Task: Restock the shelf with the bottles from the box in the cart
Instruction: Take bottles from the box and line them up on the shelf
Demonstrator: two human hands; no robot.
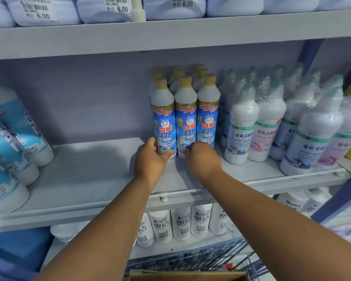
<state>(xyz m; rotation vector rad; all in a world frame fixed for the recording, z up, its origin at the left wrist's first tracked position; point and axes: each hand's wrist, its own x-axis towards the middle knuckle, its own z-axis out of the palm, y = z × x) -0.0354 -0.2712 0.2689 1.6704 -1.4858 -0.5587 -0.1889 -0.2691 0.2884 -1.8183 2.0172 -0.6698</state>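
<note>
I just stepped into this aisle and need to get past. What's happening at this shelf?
A person is restocking the grey middle shelf. The left hand grips the base of the front-left gold-capped, blue-labelled white bottle, and the right hand is at the bases of its two neighbours. The brown cardboard box sits in the wire cart below.

Your both arms stretched forward, bare forearms converging ahead. Your left hand [150, 157] curled, thumb up, fingers wrapped round something (grip partly hidden). Your right hand [203, 157] knuckles up, fingertips pinched forward, close beside left.
</note>
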